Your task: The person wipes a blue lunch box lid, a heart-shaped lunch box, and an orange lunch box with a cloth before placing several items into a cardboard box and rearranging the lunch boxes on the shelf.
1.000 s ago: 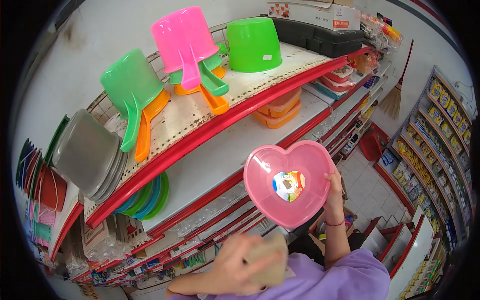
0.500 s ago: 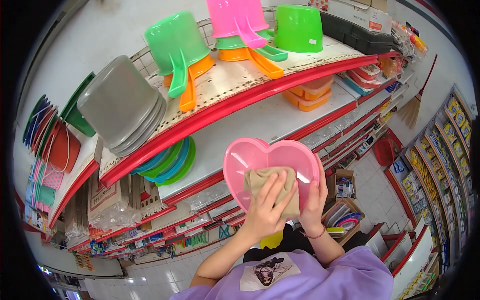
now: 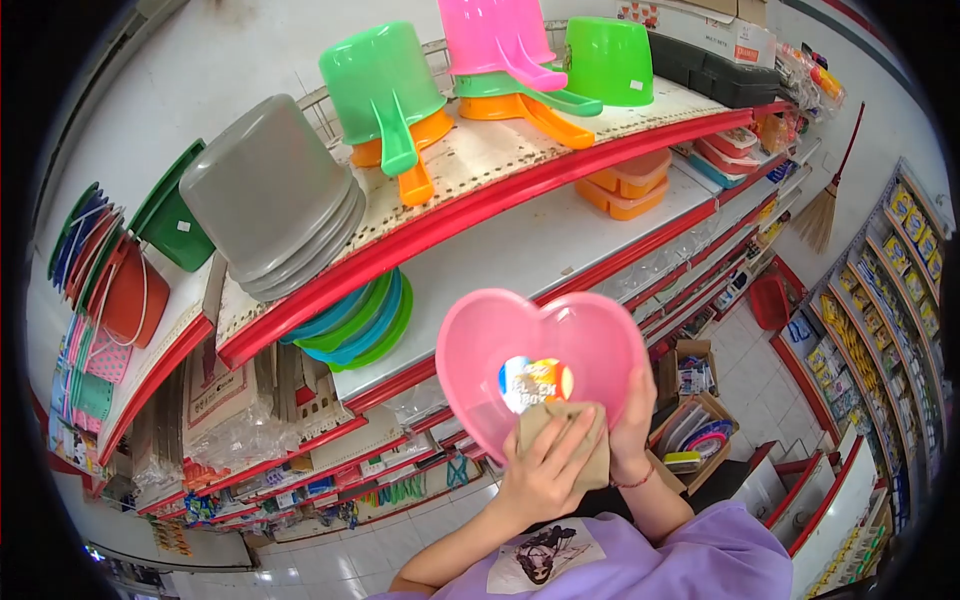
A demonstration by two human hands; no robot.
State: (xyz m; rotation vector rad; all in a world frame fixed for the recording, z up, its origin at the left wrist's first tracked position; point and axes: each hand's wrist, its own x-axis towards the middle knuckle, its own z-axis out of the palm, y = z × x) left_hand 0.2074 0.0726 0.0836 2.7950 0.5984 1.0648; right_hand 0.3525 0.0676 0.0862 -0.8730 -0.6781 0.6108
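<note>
A pink heart-shaped plastic bowl is held up in front of my chest, its open side facing me. My right hand grips its right edge, fingers along the outer wall. Bunched under my left hand is a beige cloth, pressed against the bowl's lower inner wall. A round colourful sticker shows on the bowl's inside bottom, just above the cloth. Part of the lower rim is hidden behind the cloth and fingers.
On the red-edged shelf stand stacked grey tubs, green and pink dippers and a green pail. Plates and orange containers sit one level lower. Boxes lie on the floor at right.
The cloth and my left hand have moved from the bowl's middle down to its lower part, uncovering the sticker. The bowl has tipped, with its inside facing me more fully.
</note>
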